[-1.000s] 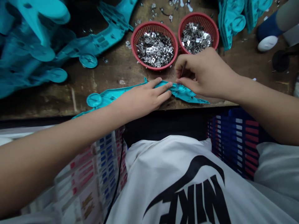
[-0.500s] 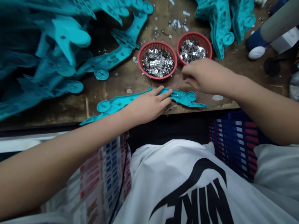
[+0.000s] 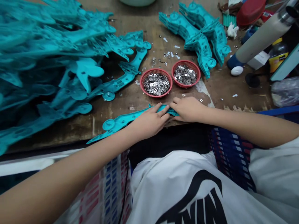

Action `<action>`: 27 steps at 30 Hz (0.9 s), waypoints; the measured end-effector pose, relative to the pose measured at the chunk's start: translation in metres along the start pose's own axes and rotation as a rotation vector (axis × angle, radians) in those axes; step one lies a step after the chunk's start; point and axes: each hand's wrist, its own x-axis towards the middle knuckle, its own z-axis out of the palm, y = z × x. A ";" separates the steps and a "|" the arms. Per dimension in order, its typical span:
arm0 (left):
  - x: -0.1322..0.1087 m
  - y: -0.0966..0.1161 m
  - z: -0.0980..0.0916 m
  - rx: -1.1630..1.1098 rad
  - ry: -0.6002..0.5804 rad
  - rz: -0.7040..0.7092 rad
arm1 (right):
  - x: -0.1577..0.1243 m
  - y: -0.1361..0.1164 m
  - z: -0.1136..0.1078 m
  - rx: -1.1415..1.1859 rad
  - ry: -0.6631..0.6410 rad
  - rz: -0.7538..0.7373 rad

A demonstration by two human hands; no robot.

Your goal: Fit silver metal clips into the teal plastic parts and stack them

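Note:
A long, thin teal plastic part [image 3: 130, 118] with round discs lies along the table's front edge. My left hand [image 3: 150, 121] rests on its middle, fingers stretched out and spread over it. Against its right portion, my right hand [image 3: 187, 109] is closed, with the fingertips pressed down close to the left ones. Whatever the right fingers pinch is hidden, and this hand covers the part's right end. Just beyond the hands stand two red baskets: the left basket [image 3: 141, 85] and the right basket [image 3: 199, 74]. Both hold small shiny metal pieces [image 3: 156, 84].
A large heap of teal plastic parts [image 3: 77, 40] fills the table's left side. Stacked teal parts [image 3: 198, 40] lie at the back right. A bottle [image 3: 259, 39] leans beyond my right arm. Loose metal bits and white scraps [image 3: 171, 54] dot the wood. Plastic crates [image 3: 231, 155] stand below the edge.
My right hand has come from beside the right basket down and left onto the teal part. My left hand stays on the part. The camera view has tilted up, showing more table.

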 end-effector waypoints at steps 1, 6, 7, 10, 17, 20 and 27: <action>0.000 0.001 0.000 0.002 0.004 -0.004 | 0.001 0.001 0.002 0.007 0.006 0.005; -0.001 0.002 -0.009 -0.025 0.003 -0.038 | 0.007 0.005 0.007 0.071 0.015 -0.005; -0.001 0.002 -0.011 -0.039 0.008 -0.043 | 0.008 0.006 0.007 0.101 0.008 0.000; -0.003 -0.003 -0.020 -0.044 0.027 -0.065 | 0.010 0.009 0.011 0.152 0.016 0.008; -0.011 -0.011 -0.043 0.026 0.251 -0.066 | 0.013 0.029 0.003 0.286 0.111 -0.053; -0.016 -0.004 -0.049 0.093 0.466 0.043 | -0.006 0.060 -0.020 0.324 0.174 -0.122; -0.013 -0.006 -0.036 0.088 0.818 0.158 | -0.129 0.200 -0.077 0.254 0.240 0.222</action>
